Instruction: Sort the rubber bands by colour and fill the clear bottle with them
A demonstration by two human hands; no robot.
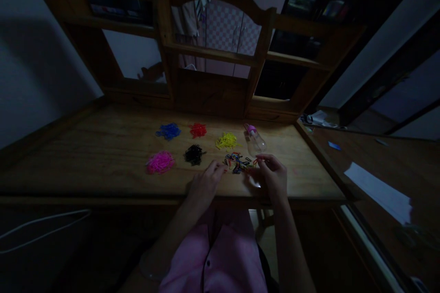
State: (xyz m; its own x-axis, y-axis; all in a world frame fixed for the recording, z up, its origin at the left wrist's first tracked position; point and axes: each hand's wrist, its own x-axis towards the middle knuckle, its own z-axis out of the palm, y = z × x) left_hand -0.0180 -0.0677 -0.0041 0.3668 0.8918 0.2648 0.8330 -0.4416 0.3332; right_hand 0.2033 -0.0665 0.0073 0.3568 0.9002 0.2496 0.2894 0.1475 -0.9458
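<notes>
A loose pile of small elongated loops in mixed colours, like little bands, lies on the wooden desk between my hands. My right hand is at its right side, thumb and forefinger pinched on a red loop. On the left edge of the pile, my left hand has its fingertips drawn together near the desktop; what they hold, if anything, is too small to make out. Beyond lie single-colour heaps: a yellow heap, a black heap, a red heap, a blue heap and a pink heap.
A clear bottle with a pink top lies behind my right hand. The wooden shelf unit borders the desk's back. Lower on the right, another surface carries white paper and a small blue card. The room is dim.
</notes>
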